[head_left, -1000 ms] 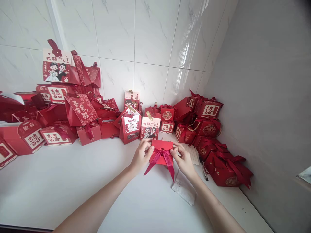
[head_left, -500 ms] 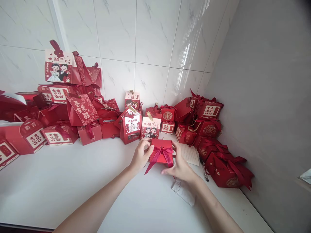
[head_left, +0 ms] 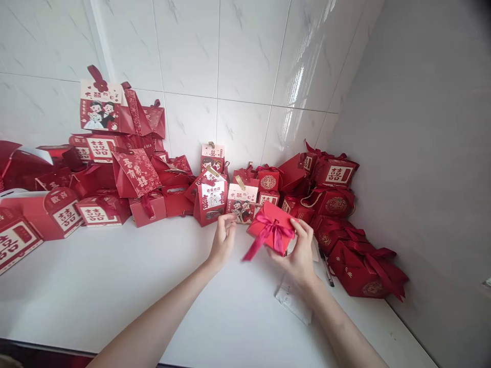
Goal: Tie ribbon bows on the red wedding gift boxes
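Note:
My right hand (head_left: 297, 250) grips a small red gift box (head_left: 282, 217) tied with a dark red ribbon bow (head_left: 270, 230). Its thumb is low on the near side and its fingers wrap the right side. The box is tilted above the table, one ribbon tail hanging to the left. My left hand (head_left: 223, 240) is apart from it on the left, fingers loosely bent and holding nothing. Its fingertips are close to a box with a cartoon couple (head_left: 242, 197); whether they touch it I cannot tell.
Stacks of red boxes (head_left: 137, 171) line the tiled wall on the left, and more ribboned boxes (head_left: 356, 268) stand along the right wall. A black pen (head_left: 327, 268) and a clear plastic packet (head_left: 293, 301) lie on the white table (head_left: 192, 317), near my right forearm.
My left hand has let go of the ribboned gift box. My right hand has moved it to the right, slightly up, and turned it. The view has shifted a little.

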The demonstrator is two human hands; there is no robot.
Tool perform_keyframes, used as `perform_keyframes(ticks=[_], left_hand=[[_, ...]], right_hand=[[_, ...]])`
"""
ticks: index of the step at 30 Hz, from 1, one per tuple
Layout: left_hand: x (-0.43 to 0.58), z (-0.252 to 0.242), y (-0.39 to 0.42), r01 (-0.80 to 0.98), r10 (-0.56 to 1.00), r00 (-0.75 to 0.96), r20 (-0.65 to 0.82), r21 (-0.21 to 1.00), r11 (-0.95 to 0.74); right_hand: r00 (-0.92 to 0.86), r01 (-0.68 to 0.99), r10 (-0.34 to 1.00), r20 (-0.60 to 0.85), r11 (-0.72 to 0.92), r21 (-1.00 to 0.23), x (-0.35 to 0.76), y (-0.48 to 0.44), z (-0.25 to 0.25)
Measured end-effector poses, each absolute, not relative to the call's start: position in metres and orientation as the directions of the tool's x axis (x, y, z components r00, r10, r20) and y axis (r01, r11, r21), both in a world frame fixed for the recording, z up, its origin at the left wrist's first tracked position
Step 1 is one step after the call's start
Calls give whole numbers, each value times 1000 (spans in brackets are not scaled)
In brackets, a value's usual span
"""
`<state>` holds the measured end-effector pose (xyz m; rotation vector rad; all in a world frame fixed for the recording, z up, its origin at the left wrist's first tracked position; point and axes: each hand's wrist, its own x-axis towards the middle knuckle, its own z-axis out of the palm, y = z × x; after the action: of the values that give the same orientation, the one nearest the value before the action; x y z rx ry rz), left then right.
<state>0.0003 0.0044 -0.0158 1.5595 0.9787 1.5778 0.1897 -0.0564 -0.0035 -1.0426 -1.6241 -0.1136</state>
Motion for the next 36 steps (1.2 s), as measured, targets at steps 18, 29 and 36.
perform_keyframes(ticks=[18, 29, 36], left_hand=[[2, -18, -7, 16, 834, 467, 294, 940, -341], [3, -11, -15, -14, 725, 592, 353, 903, -429], [3, -17, 2, -108, 912, 341, 227, 973, -202]], right_hand=[[311, -298, 946, 93, 190, -936, 192, -45, 4], [-98, -652, 986, -131, -164, -741, 185, -54, 14], [385, 347, 720, 577, 466, -814, 182, -52, -4]])
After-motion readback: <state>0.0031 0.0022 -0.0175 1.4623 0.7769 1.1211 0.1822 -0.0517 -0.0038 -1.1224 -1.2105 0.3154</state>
